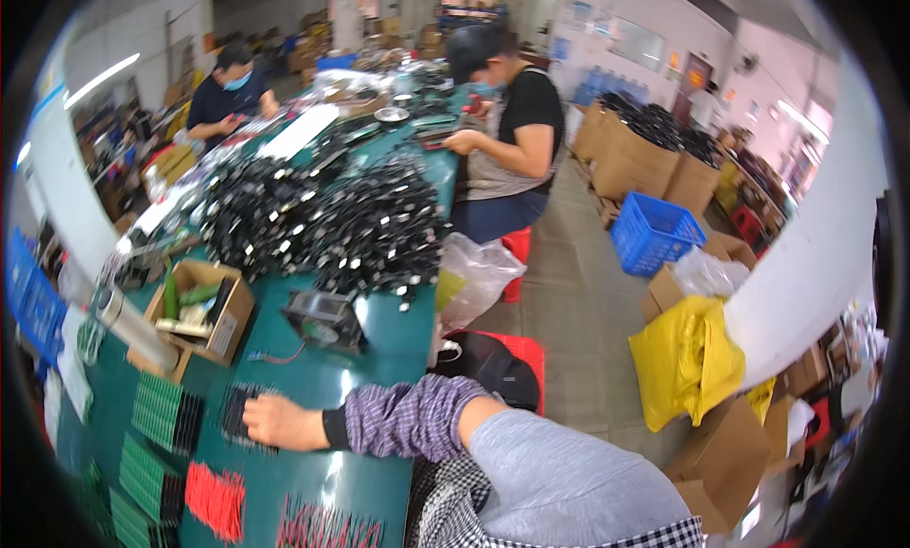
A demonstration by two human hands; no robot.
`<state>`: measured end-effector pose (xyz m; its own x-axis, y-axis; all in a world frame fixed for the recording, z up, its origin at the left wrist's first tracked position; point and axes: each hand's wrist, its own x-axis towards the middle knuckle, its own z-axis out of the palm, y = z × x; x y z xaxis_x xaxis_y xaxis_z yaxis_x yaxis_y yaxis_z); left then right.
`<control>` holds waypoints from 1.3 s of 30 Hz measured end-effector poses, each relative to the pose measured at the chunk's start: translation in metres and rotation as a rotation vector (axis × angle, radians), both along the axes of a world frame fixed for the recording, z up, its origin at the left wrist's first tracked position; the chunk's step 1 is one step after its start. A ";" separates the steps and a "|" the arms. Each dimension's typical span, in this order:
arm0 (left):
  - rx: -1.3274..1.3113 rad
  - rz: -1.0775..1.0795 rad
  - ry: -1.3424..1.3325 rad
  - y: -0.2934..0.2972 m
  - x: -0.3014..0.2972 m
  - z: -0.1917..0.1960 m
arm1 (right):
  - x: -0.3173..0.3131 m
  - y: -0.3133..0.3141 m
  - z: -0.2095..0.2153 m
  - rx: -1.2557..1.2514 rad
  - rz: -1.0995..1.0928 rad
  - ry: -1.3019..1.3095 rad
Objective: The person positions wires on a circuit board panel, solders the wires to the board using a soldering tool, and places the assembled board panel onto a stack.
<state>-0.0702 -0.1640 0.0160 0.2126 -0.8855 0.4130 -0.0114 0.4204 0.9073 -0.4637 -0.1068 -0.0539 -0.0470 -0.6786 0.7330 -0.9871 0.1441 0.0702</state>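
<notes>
A: Green table top [313, 377], work area. State hand position.

B: One hand [275, 422] lies palm down on a small black bundle of wire pieces [242, 413] at the near left of the table. Which hand it is cannot be told for certain; it appears to be the left. The fingers rest flat over the bundle, not visibly closed around it. The other hand is out of view.

A: Hazards?

B: Judgement only. Red wire pieces [216, 499] and green component strips [166, 413] lie just beside the bundle; a sweeping forearm could scatter or mix them. The black fan [324, 319] with its thin red lead sits near; a snagged sleeve could drag it. The large heap of black cables [322, 221] lies farther back, well apart.
</notes>
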 end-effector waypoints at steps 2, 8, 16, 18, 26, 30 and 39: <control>-0.007 -0.085 0.029 -0.006 -0.033 0.003 | 0.006 -0.004 0.001 -0.044 -0.005 0.004; -0.003 -0.303 0.075 -0.009 -0.115 0.018 | 0.006 -0.021 -0.010 -0.125 -0.009 -0.031; 0.036 -0.377 0.060 -0.008 -0.138 0.033 | 0.003 -0.011 -0.013 -0.138 0.047 -0.073; 0.053 -0.387 0.064 -0.008 -0.143 0.035 | 0.006 -0.013 -0.013 -0.160 0.048 -0.048; 0.134 -0.152 0.081 -0.018 -0.090 0.033 | 0.011 0.001 0.001 -0.139 0.076 -0.136; 0.173 0.060 0.113 -0.006 -0.035 0.025 | 0.016 0.003 0.015 -0.138 0.090 -0.117; 0.281 0.235 0.162 0.016 0.023 0.014 | 0.013 0.008 0.011 -0.063 0.186 -0.214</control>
